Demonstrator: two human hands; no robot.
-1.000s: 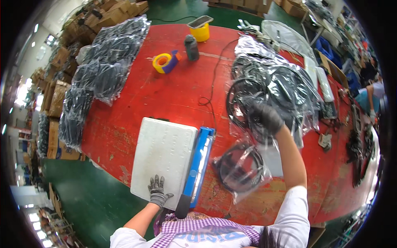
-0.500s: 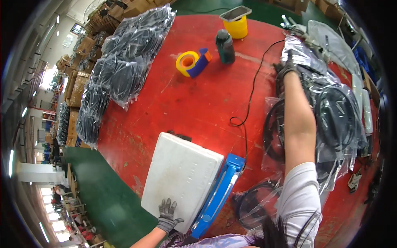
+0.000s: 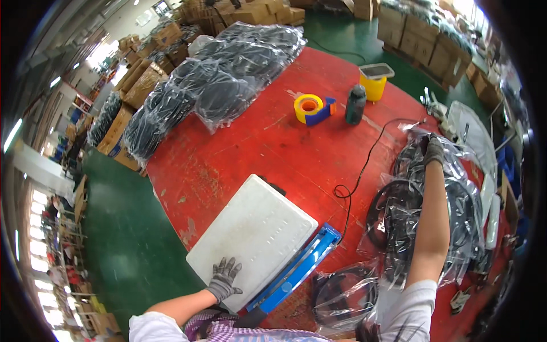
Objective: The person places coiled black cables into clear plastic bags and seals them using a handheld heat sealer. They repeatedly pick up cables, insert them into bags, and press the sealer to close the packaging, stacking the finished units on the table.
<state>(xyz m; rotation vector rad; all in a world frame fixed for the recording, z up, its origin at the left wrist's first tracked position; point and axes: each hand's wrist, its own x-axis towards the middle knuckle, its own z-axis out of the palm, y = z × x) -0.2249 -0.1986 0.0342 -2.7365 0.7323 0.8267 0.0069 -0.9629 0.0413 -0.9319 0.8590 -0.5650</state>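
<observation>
My left hand (image 3: 224, 278), in a grey striped glove, lies with fingers spread on a white foam slab (image 3: 256, 228) near the table's front edge. Along the slab's right side runs a long blue bar-shaped device (image 3: 293, 273). My right hand (image 3: 434, 151), also gloved, reaches to the far end of a pile of clear plastic bags (image 3: 458, 199) with coiled black tubing or cable inside. Its fingers are bent over the bag plastic and partly hidden. Nearer me lies another clear bag (image 3: 346, 296) with a black coil.
A black cord (image 3: 364, 171) crosses the red table (image 3: 228, 154). A yellow tape roll on a blue dispenser (image 3: 313, 110), a dark bottle (image 3: 355, 105) and a yellow tub (image 3: 373, 86) stand farther back. Bagged black coils (image 3: 222, 85) cover the far left. Cartons (image 3: 419, 43) stand beyond.
The view has turned, so the table's things sit lower and farther right. My right hand stays at the bags' far end, its fingers now bent over the plastic. My left hand remains on the slab.
</observation>
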